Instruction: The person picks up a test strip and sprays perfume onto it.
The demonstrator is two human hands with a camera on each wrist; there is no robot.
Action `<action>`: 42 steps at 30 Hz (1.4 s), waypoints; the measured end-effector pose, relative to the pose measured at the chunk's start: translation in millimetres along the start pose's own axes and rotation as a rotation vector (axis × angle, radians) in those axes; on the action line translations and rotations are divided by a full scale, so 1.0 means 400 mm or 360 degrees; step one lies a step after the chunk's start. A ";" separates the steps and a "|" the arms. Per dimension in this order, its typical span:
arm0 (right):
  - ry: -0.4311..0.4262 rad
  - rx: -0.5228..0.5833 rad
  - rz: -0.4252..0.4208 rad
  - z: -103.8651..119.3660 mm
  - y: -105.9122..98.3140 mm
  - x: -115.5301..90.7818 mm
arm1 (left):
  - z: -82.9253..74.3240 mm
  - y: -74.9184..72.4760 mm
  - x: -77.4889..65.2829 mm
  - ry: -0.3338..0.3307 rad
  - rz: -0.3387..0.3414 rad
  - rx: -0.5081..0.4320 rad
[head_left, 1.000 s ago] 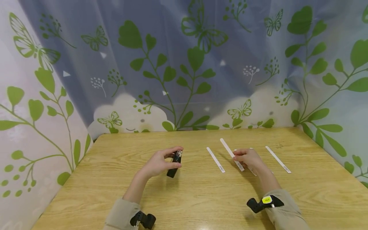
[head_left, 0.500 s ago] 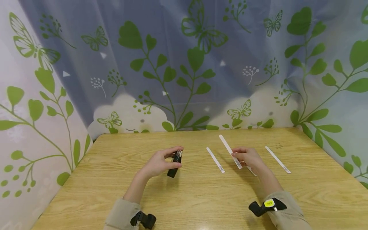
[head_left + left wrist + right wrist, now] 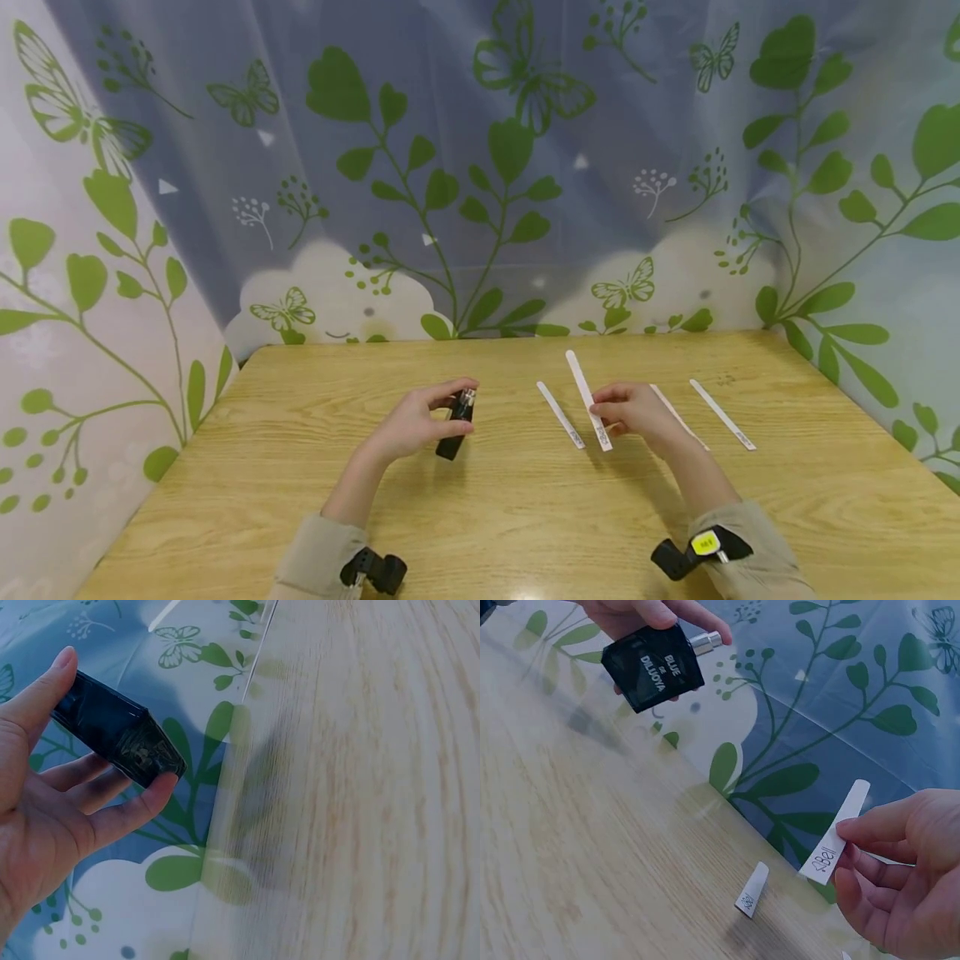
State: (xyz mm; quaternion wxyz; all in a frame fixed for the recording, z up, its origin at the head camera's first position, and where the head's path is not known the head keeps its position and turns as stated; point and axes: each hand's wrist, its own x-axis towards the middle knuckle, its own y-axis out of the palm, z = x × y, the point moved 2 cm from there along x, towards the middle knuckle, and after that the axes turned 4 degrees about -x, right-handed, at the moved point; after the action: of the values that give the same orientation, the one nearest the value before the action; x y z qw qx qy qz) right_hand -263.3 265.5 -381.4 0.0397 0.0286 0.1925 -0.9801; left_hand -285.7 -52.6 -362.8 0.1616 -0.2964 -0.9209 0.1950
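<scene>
My left hand [image 3: 411, 427] grips a dark square perfume bottle [image 3: 452, 433] above the table, with the index finger at its silver sprayer. In the right wrist view the perfume bottle [image 3: 656, 667] shows the lettering "BLUE DE DILUOYA". Between thumb and fingers, my right hand [image 3: 643, 414] pinches a white perfume test strip [image 3: 587, 398] near its lower half. That raised test strip [image 3: 831, 851] reads "Bell" in the right wrist view. Just left of it lies another test strip [image 3: 559, 415]. A further test strip [image 3: 675, 412] lies partly hidden behind my right hand.
One more test strip [image 3: 722, 415] lies at the right of the wooden table [image 3: 525, 517]. A leaf-patterned curtain [image 3: 480, 208] hangs along the back edge and at both sides.
My right hand has carried its test strip leftward, nearer the leftmost strip, uncovering more of the strip behind the hand. The left hand and perfume bottle have barely moved.
</scene>
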 end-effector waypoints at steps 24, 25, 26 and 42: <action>-0.0096 -0.0109 0.0308 0.031 0.101 -0.022 | 0.004 -0.003 0.004 -0.0046 -0.0143 -0.0014; -0.0101 -0.0117 0.0308 0.032 0.103 -0.022 | 0.003 -0.004 0.004 -0.0047 -0.0155 -0.0022; -0.0103 -0.0124 0.0305 0.034 0.105 -0.023 | 0.002 -0.005 0.004 -0.0051 -0.0165 -0.0031; -0.0140 -0.0117 0.0375 0.054 0.135 -0.026 | 0.011 -0.013 -0.002 0.0033 -0.0155 -0.0084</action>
State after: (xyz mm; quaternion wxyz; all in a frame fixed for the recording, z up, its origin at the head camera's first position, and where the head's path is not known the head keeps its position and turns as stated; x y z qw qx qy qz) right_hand -248.8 208.3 -380.9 0.1640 0.0065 0.2218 -0.9612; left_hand -289.5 -58.3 -364.5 0.1724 -0.2574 -0.9373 0.1594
